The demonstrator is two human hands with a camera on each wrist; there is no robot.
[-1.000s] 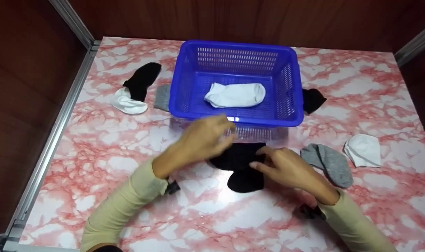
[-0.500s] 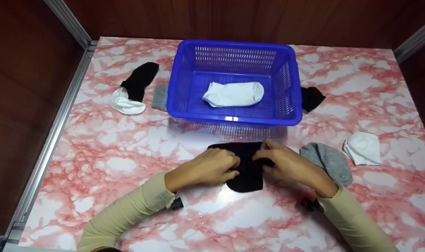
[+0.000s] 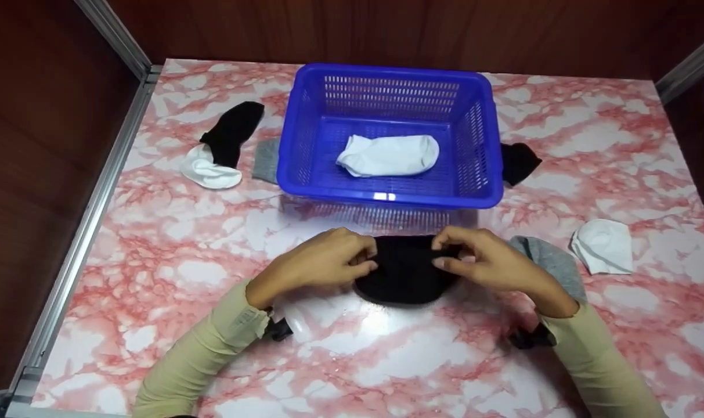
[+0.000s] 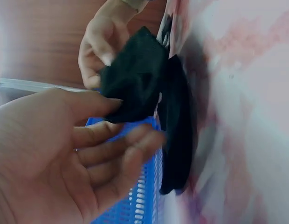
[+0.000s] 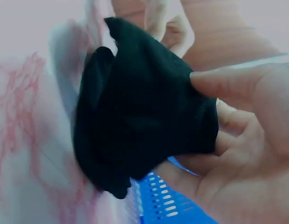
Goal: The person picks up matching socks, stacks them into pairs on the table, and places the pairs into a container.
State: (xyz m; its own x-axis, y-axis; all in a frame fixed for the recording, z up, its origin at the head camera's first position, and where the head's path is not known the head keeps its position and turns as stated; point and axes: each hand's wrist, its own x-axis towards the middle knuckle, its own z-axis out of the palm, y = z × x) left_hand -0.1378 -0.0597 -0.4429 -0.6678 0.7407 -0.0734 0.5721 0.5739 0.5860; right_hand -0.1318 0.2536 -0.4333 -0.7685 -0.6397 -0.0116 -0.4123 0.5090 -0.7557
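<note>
A black sock (image 3: 407, 258) is stretched sideways between both hands in front of the basket. My left hand (image 3: 322, 258) pinches its left end between thumb and fingers, and my right hand (image 3: 497, 261) pinches the right end. The left wrist view shows the sock raised off the table, with the left thumb pressing its edge. Behind it a second black sock (image 4: 177, 126) lies on the tabletop. In the right wrist view the held sock (image 5: 154, 93) hangs as a wide flap from the right thumb and fingers.
A blue basket (image 3: 389, 201) stands beyond the hands, a white sock (image 3: 389, 155) inside. To its left are black (image 3: 235, 130), white (image 3: 209, 168) and grey socks (image 3: 266, 159). Black (image 3: 520, 162), grey (image 3: 555, 264) and white socks (image 3: 602, 247) lie to the right.
My left hand came down from near the basket's front to the black socks, then drew back left pinching an end. The upper sock is now lifted and spread between both hands.
</note>
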